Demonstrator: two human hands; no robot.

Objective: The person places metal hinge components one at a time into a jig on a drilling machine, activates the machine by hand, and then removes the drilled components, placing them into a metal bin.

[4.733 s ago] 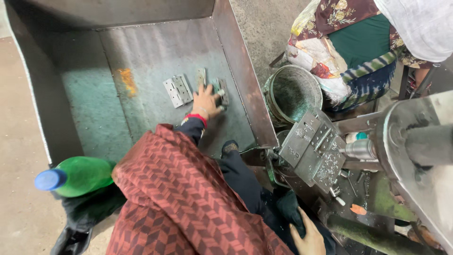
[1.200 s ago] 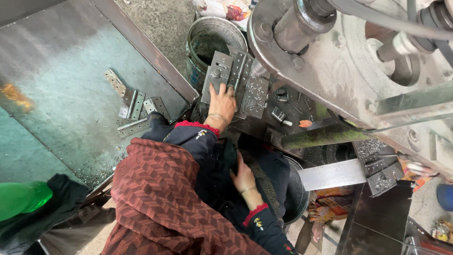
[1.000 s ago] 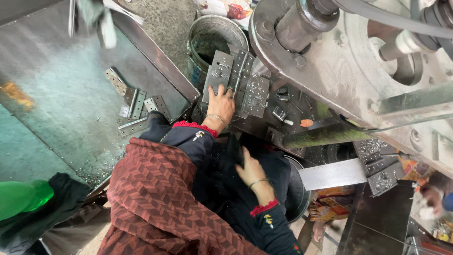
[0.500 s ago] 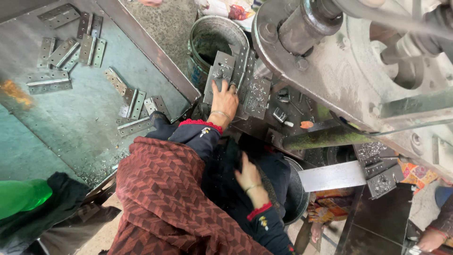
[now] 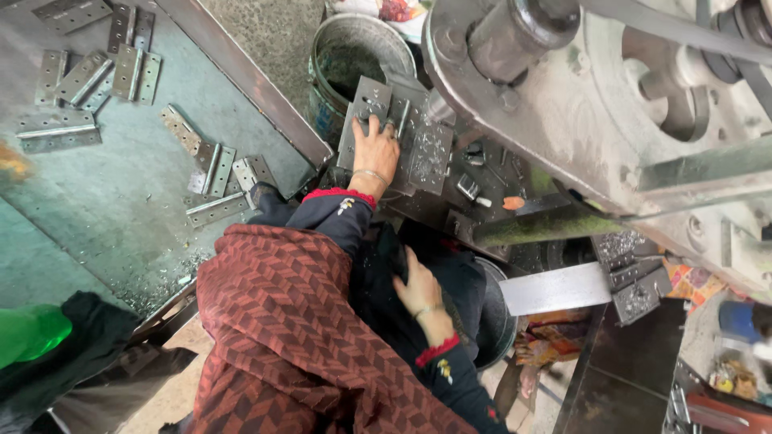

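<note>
Far to the left of both hands, a green bottle [image 5: 32, 333] is seen at the frame's edge beside a dark cloth [image 5: 88, 337]. Above it, a large metal tray [image 5: 104, 209] is spread with flat metal hinge plates [image 5: 213, 169], scattered in loose groups; the nearest ones lie just left of the left hand's sleeve. A red-and-brown patterned shawl [image 5: 281, 337] is draped below the left hand. The left hand [image 5: 374, 153] is stretched forward with its fingers spread and laid flat on a grey metal die plate [image 5: 366, 120] of the press, so the plate is touched rather than pinched. Just above that hand, a round metal bucket [image 5: 346, 60] is set apart from the plate. The right hand [image 5: 418, 289] is placed lower, near the body, resting open on dark clothing, with a thin bangle at the wrist; nothing is held in it. To the right of both hands, the large grey press machine [image 5: 579, 104] is seen, with a pale metal strip [image 5: 555, 288] projecting below it, well apart from the right hand.
</note>
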